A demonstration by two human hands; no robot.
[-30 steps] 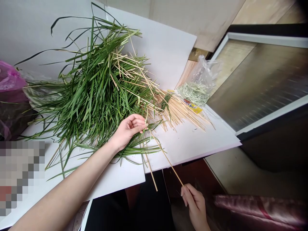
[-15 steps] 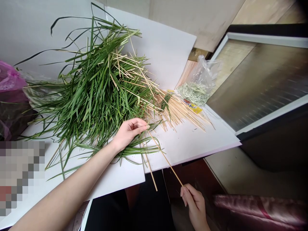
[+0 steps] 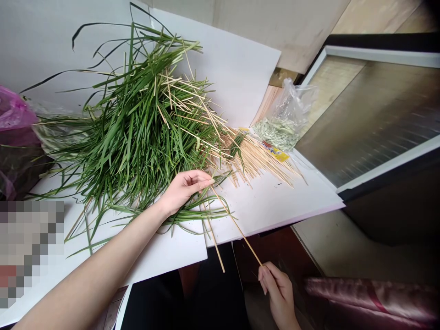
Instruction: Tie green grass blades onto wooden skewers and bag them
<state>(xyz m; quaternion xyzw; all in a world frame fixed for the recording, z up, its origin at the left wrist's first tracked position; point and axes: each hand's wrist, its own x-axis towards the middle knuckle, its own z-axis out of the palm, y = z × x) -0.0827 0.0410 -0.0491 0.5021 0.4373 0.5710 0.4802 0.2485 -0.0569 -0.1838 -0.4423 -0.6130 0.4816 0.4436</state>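
Observation:
One thin bamboo skewer [image 3: 240,230] slants between my two hands. My right hand [image 3: 277,286] is closed round its lower end, out past the table's front edge. At the upper end my left hand [image 3: 189,189] pinches a green chive stem against the skewer's tip; whether the tip pierces the stem is hidden by the fingers. A big heap of long green chives [image 3: 130,123] rises behind and left of my left hand, with several skewers stuck among the leaves. Beneath the left wrist lie loose chive leaves [image 3: 192,214]. Another skewer [image 3: 216,250] juts over the table edge.
Many loose skewers [image 3: 257,153] fan out right of the heap. Behind them stands a clear plastic bag [image 3: 280,126] of pale green pieces. A pink plastic bag [image 3: 15,112] is at far left. The white table [image 3: 275,206] ends just before my lap.
Almost nothing differs. Both hands keep their hold on the skewer and chive in practically the same place.

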